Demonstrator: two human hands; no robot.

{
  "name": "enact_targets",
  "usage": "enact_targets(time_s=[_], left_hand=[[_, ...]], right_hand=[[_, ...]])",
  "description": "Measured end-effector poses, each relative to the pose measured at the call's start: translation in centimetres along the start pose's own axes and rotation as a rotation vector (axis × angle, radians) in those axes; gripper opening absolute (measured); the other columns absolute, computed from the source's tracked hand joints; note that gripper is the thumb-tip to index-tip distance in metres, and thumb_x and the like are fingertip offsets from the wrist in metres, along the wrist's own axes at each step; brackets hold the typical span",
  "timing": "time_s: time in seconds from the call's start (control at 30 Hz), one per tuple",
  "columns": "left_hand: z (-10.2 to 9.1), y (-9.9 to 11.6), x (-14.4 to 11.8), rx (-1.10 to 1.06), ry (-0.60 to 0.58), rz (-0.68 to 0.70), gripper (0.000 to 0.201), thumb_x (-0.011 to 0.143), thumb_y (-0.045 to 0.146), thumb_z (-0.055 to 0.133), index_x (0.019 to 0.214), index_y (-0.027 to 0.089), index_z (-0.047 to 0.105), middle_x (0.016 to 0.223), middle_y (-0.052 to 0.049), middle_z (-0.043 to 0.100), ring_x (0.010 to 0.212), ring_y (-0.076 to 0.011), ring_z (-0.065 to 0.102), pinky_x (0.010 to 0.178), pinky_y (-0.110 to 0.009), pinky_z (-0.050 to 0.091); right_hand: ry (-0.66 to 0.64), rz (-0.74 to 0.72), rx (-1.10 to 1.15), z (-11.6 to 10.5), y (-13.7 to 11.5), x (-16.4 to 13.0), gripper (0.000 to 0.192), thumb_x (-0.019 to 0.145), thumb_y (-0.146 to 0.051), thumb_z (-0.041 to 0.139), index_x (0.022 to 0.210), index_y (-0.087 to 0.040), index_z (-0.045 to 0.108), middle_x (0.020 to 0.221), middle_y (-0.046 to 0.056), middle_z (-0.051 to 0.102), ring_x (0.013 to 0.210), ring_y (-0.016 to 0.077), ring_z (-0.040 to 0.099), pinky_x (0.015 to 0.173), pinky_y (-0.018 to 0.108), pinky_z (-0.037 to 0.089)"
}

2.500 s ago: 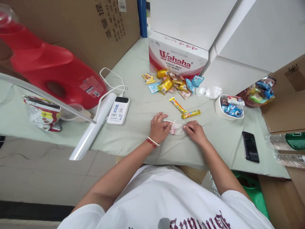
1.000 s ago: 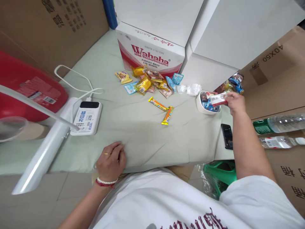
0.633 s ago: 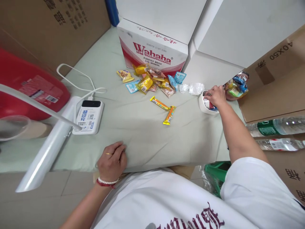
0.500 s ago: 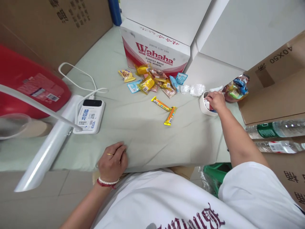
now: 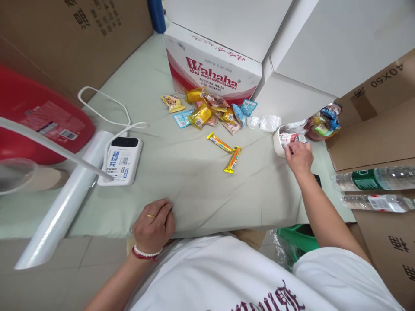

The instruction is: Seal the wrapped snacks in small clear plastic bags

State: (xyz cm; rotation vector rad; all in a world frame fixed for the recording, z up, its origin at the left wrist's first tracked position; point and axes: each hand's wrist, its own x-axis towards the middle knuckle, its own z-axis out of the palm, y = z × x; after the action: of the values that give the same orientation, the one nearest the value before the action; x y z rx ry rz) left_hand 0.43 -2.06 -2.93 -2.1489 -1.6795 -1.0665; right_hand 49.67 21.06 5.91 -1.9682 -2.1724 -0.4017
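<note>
My right hand (image 5: pixel 298 156) reaches to the near rim of a small white bowl (image 5: pixel 278 143) at the right of the pale green cloth-covered table (image 5: pixel 194 190). Its fingertips pinch a red-and-white snack packet (image 5: pixel 288 138) that sticks out of the bowl. My left hand (image 5: pixel 154 224) rests on the table's front edge with its fingers curled and nothing in it. Two long yellow-orange snack bars (image 5: pixel 221 143) (image 5: pixel 234 159) lie in the middle of the cloth. A pile of small wrapped snacks (image 5: pixel 210 113) sits behind them.
A Wahaha carton (image 5: pixel 214 73) and white boxes stand at the back. Left are a power bank (image 5: pixel 121 160) with cable, a clear film roll (image 5: pixel 61 203) and a red jug (image 5: pixel 39 121). Right are a bag of snacks (image 5: pixel 324 123), water bottles (image 5: pixel 372 179) and cardboard boxes.
Both hands held a wrapped snack at the table's middle. My right hand then carried it to the bowl and has now drawn back to the near rim. My left hand dropped to the front edge.
</note>
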Motion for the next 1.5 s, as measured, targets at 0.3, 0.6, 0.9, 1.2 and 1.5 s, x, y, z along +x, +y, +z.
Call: enact_targets(time_s=[0.3, 0.6, 0.9, 1.2, 1.5], left_hand=[[-0.2, 0.1, 0.4, 0.010, -0.006, 0.021, 0.022, 0.081, 0.003, 0.065, 0.097, 0.019, 0.068, 0.097, -0.010, 0.076, 0.085, -0.0241, 0.071, 0.078, -0.035, 0.058], [-0.2, 0.2, 0.5, 0.011, 0.002, 0.019, 0.024, 0.080, 0.002, 0.065, 0.097, 0.019, 0.067, 0.097, -0.009, 0.075, 0.084, -0.0236, 0.071, 0.077, -0.035, 0.057], [-0.1, 0.3, 0.3, 0.018, -0.012, 0.007, 0.022, 0.081, 0.003, 0.063, 0.095, 0.020, 0.067, 0.097, -0.009, 0.075, 0.086, -0.0239, 0.071, 0.079, -0.035, 0.057], [0.2, 0.2, 0.3, -0.037, 0.001, 0.011, 0.022, 0.082, 0.002, 0.062, 0.096, 0.018, 0.069, 0.097, -0.011, 0.074, 0.088, -0.0246, 0.069, 0.081, -0.037, 0.057], [-2.7, 1.1, 0.0, -0.408, -0.019, -0.383, 0.014, 0.095, 0.014, 0.059, 0.100, 0.020, 0.071, 0.105, -0.009, 0.072, 0.097, -0.0193, 0.069, 0.087, -0.034, 0.057]], right_hand=[[-0.343, 0.078, -0.061, -2.4, 5.8, 10.5, 0.086, 0.100, -0.067, 0.037, 0.161, -0.007, 0.038, 0.156, 0.030, 0.045, 0.151, 0.0449, 0.030, 0.120, 0.066, 0.018], [-0.239, 0.056, -0.086, 1.9, 5.6, 5.7, 0.060, 0.098, -0.052, 0.049, 0.122, -0.003, 0.071, 0.124, 0.028, 0.058, 0.118, 0.0386, 0.052, 0.107, 0.051, 0.039], [-0.133, 0.191, 0.000, 1.6, 6.2, 8.0, 0.063, 0.093, -0.057, 0.057, 0.131, -0.009, 0.068, 0.121, 0.024, 0.059, 0.112, 0.0375, 0.053, 0.101, 0.051, 0.041], [-0.151, -0.109, 0.205, 2.0, -7.6, 12.7, 0.034, 0.097, -0.027, 0.051, 0.119, -0.017, 0.074, 0.125, 0.017, 0.066, 0.109, 0.0315, 0.059, 0.098, 0.043, 0.045], [-0.148, 0.246, 0.654, 4.3, -12.0, 11.0, 0.021, 0.088, -0.032, 0.057, 0.101, -0.018, 0.067, 0.091, 0.008, 0.070, 0.085, 0.0231, 0.066, 0.078, 0.035, 0.054]])
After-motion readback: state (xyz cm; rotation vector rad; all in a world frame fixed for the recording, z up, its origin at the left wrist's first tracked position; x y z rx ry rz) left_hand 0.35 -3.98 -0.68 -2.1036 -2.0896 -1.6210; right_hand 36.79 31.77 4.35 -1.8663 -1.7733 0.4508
